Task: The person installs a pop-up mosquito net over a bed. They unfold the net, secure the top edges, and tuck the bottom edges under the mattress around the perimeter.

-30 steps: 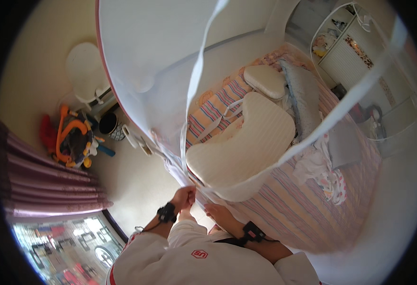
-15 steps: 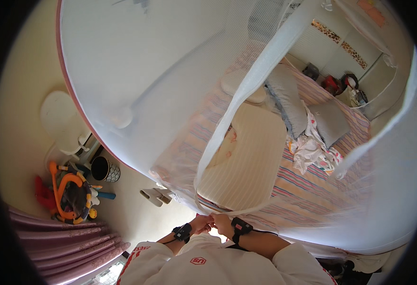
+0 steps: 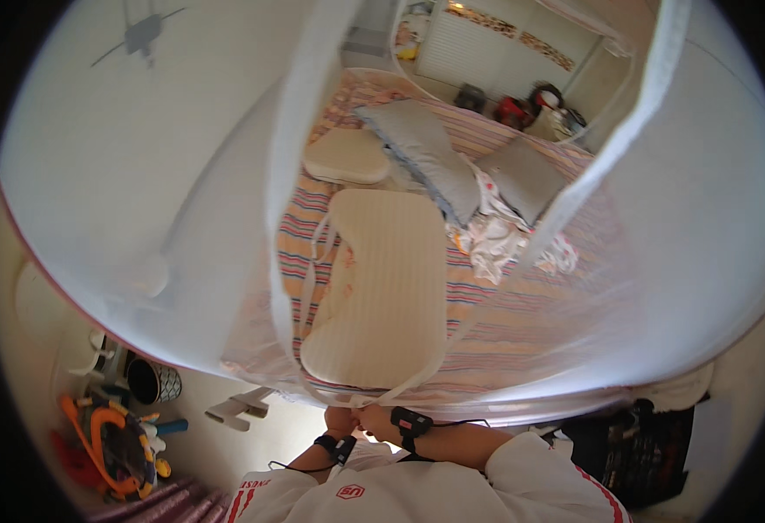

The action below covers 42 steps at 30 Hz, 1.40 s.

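At the bottom edge of a white mosquito net (image 3: 217, 218), my left hand (image 3: 341, 421) and my right hand (image 3: 377, 423) are close together. Both are closed, with fingers pinching the white trim (image 3: 358, 402) where the net's doorway comes to a low point. The fingertips are small and partly hidden. Each wrist wears a black strapped device. Through the open doorway shows a cream ribbed mattress pad (image 3: 391, 288), lying on a striped bedsheet (image 3: 487, 305) just beyond my hands.
On the bed lie grey pillows (image 3: 422, 152), a cream cushion (image 3: 346, 157) and crumpled patterned cloth (image 3: 496, 240). Left on the floor are a patterned bin (image 3: 166, 383), an orange-framed toy (image 3: 108, 444) and a beige object (image 3: 239, 408). A black bag (image 3: 631, 453) sits at the right.
My view has swung leftward-to-right, so the bed and doorway face me more squarely. My hands stay together at the net's lower edge. The black bag has come into fuller view.
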Each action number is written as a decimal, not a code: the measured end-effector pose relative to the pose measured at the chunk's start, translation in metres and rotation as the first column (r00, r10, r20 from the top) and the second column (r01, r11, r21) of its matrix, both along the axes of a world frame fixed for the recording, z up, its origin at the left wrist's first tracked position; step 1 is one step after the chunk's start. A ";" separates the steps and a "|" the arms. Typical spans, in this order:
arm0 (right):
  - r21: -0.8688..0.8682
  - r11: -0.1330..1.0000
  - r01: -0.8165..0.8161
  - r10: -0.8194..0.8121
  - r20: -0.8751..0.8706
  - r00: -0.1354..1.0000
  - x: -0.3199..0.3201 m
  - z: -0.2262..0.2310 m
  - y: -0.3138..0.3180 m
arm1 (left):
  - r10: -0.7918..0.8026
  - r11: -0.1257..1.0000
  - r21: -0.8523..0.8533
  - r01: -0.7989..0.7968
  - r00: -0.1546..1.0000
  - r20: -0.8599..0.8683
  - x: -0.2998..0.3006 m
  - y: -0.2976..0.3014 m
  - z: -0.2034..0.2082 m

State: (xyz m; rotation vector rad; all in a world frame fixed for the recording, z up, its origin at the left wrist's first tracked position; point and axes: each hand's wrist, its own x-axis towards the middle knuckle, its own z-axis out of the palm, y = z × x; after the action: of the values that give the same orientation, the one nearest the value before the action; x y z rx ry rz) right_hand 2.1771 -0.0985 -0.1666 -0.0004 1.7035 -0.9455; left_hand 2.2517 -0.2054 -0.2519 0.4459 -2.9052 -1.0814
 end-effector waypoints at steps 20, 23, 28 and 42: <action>0.085 0.696 0.713 -0.644 0.514 0.567 -0.010 0.070 -0.027 | -0.015 0.949 0.315 0.013 1.000 0.002 0.019 0.000 0.006; 0.065 0.686 0.725 -0.610 0.594 0.524 -0.023 0.134 -0.026 | -0.093 0.986 0.152 0.069 0.984 0.152 0.021 0.002 0.010; -0.152 0.731 0.665 -0.462 0.607 0.646 -0.058 0.293 -0.017 | -0.252 0.966 0.049 0.254 0.880 0.403 0.010 -0.008 0.031; -0.934 0.337 0.119 -0.433 -0.041 0.900 -0.170 0.631 -0.038 | -0.527 0.841 0.111 0.530 0.754 0.392 -0.025 -0.027 -0.034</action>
State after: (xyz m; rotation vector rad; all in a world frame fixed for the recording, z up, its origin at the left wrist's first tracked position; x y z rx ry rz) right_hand 2.0071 -0.1361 0.4642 -0.6494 1.1846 -2.1908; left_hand 2.2264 -0.2320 -0.2863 -0.2200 -3.5377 -1.1322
